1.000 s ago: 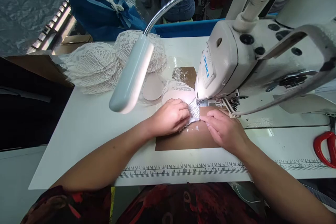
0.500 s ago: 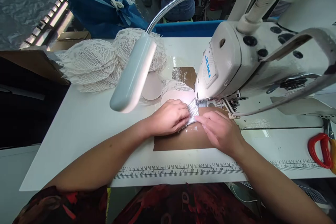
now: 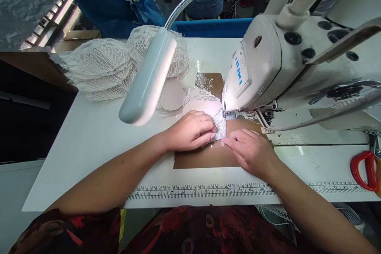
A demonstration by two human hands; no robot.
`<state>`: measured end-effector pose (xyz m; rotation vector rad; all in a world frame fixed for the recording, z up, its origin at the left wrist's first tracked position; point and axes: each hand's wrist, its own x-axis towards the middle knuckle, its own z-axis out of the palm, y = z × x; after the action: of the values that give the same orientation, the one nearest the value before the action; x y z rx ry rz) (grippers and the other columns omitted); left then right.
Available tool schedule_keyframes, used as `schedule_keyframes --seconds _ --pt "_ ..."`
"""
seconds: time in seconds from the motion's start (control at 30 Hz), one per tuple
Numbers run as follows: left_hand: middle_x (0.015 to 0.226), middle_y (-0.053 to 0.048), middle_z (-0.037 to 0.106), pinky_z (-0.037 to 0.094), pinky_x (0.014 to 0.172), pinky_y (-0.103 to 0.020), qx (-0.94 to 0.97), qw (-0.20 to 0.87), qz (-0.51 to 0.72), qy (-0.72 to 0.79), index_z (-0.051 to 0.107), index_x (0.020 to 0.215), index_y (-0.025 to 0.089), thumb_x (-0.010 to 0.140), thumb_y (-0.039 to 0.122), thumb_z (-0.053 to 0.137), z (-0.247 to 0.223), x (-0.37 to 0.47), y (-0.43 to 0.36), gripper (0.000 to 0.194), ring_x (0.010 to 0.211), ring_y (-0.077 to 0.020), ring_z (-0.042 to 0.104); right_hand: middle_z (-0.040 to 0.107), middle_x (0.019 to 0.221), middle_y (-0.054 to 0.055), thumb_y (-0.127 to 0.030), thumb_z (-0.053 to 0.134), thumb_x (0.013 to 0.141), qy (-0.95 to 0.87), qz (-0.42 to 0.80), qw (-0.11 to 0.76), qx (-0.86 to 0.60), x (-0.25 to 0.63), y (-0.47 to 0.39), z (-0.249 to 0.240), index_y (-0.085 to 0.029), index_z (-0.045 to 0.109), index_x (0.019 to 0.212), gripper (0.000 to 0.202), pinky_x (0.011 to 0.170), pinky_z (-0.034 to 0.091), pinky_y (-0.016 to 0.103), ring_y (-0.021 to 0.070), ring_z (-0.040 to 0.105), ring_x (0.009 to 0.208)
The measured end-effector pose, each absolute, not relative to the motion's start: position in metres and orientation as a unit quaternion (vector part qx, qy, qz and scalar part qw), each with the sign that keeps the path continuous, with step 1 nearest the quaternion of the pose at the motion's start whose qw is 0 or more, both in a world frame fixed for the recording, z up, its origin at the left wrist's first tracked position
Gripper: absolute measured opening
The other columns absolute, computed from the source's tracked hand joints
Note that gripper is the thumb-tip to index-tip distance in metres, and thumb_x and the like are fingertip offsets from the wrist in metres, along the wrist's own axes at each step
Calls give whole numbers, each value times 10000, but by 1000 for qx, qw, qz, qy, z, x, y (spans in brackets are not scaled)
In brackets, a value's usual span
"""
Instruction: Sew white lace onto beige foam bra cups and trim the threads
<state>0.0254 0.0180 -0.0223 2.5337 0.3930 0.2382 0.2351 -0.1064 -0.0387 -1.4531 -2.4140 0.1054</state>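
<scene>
Both hands (image 3: 220, 137) press a lace piece (image 3: 219, 125) under the sewing machine (image 3: 268, 67).

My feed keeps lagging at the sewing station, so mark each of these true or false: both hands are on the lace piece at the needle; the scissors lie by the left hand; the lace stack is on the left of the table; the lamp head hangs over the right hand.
1. Both hands are on the lace piece at the needle: true; left hand and right hand press on it.
2. The scissors lie by the left hand: false; they lie at the table's far right edge.
3. The lace stack is on the left: true.
4. The lamp head hangs over the right hand: false; it sits left of both hands.
</scene>
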Motion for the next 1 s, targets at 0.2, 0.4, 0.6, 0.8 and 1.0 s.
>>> schedule_keyframes --seconds 0.2,0.4,0.6,0.8,1.0 --pt "943 -79 638 362 767 -341 982 157 81 67 646 1110 212 967 272 439 -32 23 16 259 847 -194 562 636 812 40 -69 471 861 -849 46 143 -506 237 -109 -37 -166 690 1029 292 586 284 288 154 447 667" --pt "892 -62 622 316 717 -342 988 112 89 50 639 1173 239 989 283 426 -34 23 16 285 763 -177 522 646 824 40 -59 466 857 -847 50 139 -510 237 -110 -36 -171 690 1049 316 592 285 287 153 455 675" --pt "912 -64 620 305 713 -339 994 79 66 46 605 1244 260 994 274 424 -35 24 15 308 762 -178 514 647 817 43 -62 453 861 -845 53 131 -515 237 -108 -34 -183 693 1035 319 591 287 284 152 467 667" --pt "925 -71 614 304 707 -346 995 67 55 44 594 1259 250 987 263 431 -34 24 14 318 781 -185 513 660 833 38 -62 467 852 -835 62 162 -522 240 -110 -34 -192 697 1005 305 620 332 281 149 518 690" --pt "906 -69 608 306 707 -348 995 69 46 48 593 1262 247 982 250 433 -34 25 14 322 783 -187 504 670 860 47 -48 443 836 -817 54 181 -545 240 -108 -35 -177 690 1038 344 651 359 284 161 549 727"
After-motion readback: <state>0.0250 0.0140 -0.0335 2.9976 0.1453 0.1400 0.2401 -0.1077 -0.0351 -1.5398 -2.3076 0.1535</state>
